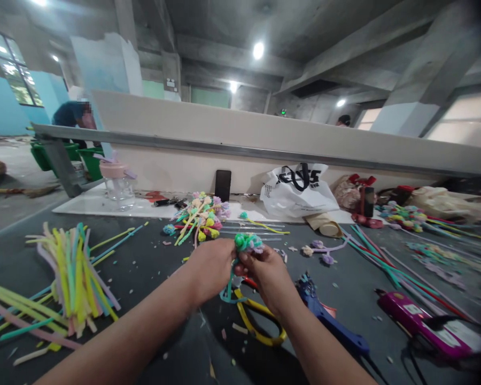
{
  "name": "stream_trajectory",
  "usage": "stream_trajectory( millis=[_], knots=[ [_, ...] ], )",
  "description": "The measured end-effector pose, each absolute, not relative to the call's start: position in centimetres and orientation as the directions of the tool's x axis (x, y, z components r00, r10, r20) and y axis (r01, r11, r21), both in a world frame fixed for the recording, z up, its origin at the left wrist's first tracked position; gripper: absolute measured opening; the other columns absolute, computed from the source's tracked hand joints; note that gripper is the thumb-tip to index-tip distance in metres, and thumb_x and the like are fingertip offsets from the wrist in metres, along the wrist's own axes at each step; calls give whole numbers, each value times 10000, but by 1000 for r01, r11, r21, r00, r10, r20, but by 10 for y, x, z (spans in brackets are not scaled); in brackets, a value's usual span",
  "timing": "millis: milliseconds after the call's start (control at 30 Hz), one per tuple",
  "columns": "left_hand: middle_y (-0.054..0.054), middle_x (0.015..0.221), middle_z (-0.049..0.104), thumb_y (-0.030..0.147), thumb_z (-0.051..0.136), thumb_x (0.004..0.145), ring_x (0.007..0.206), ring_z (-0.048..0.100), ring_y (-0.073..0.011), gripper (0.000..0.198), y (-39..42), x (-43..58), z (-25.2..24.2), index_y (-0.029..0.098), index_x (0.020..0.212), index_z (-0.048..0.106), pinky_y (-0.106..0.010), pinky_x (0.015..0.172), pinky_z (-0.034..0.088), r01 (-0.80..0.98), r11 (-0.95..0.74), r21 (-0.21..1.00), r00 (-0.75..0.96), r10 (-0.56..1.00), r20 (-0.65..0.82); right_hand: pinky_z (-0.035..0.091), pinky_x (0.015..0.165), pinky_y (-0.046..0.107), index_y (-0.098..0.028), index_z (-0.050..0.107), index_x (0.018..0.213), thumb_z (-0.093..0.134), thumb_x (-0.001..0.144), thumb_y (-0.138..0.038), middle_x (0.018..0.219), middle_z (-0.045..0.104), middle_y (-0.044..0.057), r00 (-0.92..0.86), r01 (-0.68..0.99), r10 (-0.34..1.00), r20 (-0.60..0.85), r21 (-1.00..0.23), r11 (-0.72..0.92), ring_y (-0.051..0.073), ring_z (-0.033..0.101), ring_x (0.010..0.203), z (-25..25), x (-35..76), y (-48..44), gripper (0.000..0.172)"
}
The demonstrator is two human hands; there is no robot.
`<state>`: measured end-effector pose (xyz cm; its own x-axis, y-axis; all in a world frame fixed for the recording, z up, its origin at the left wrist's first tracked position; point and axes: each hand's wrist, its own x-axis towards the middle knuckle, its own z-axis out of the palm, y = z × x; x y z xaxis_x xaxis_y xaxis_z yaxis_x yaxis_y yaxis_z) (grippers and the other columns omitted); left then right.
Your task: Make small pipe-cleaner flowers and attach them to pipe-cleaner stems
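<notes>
Grip of the left hand (214,264) I cannot tell, its fingers being hidden. Just beside it, the fuzzy flower bunch (248,243) is raised over the table (144,259), blooms up, long axis seemingly near upright, a blue-green strip (230,280) hanging below. The right hand (268,272) pinches it. Shaping looks underway, calling for steady fingertips.

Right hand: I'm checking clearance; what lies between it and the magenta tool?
A blue tool, a reddish piece and pale scraps, in the head view.
</notes>
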<state>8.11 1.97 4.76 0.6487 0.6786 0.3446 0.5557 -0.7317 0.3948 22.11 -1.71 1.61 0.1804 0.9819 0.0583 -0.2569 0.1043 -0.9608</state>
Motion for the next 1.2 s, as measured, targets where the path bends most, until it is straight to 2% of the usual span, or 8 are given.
stream_trajectory(
  millis=[233,367,533,667,867,1100,1200],
  knots=[
    [-42,729,591,171,372,837,680,541,-167,192,19,80,49,169,733,534,-258,612,369,514,-768,381,694,634,342,429,460,224,-141,603,713,776,552,-359,591,583,-25,226,-258,973,40,-961,99,80,500,431,15,220,-16,321],
    [-13,684,559,158,377,834,645,512,-143,194,23,79,48,173,695,512,-236,589,350,449,-784,429,693,608,387,430,463,218,-145,596,688,767,576,-337,514,562,-38,218,-277,974,65,-953,125,79,497,412,13,222,-17,281],
    [9,635,513,169,383,832,606,471,-125,207,30,82,44,171,651,483,-223,569,330,396,-757,519,672,624,398,427,450,210,-146,599,702,772,572,-304,474,572,-33,195,-292,981,12,-954,70,85,505,403,17,223,-18,268],
    [15,636,508,149,403,806,627,469,-121,175,33,84,42,167,654,489,-216,588,332,339,-701,628,637,662,395,442,443,208,-146,602,686,793,537,-286,464,576,-37,159,-351,987,-24,-936,34,85,512,393,22,225,-18,281],
    [29,614,471,136,427,758,616,435,-113,145,32,83,44,165,625,480,-208,575,322,277,-586,761,623,713,322,525,573,273,-136,635,674,818,500,-235,534,618,-18,79,-380,996,-32,-925,0,98,569,463,18,233,-14,272],
    [45,579,430,191,444,763,574,401,-101,156,32,83,44,161,614,477,-207,535,304,252,-489,835,644,729,233,513,512,247,-132,631,681,807,501,-263,531,608,-24,108,-348,992,-61,-937,-19,84,548,429,16,232,-13,284],
    [35,613,487,218,473,756,585,444,-105,112,33,82,43,150,692,535,-207,543,339,187,-412,892,667,720,193,514,518,243,-131,626,674,806,495,-258,534,604,-29,117,-349,992,-56,-937,-12,75,537,433,19,230,-13,284]
  ],
)
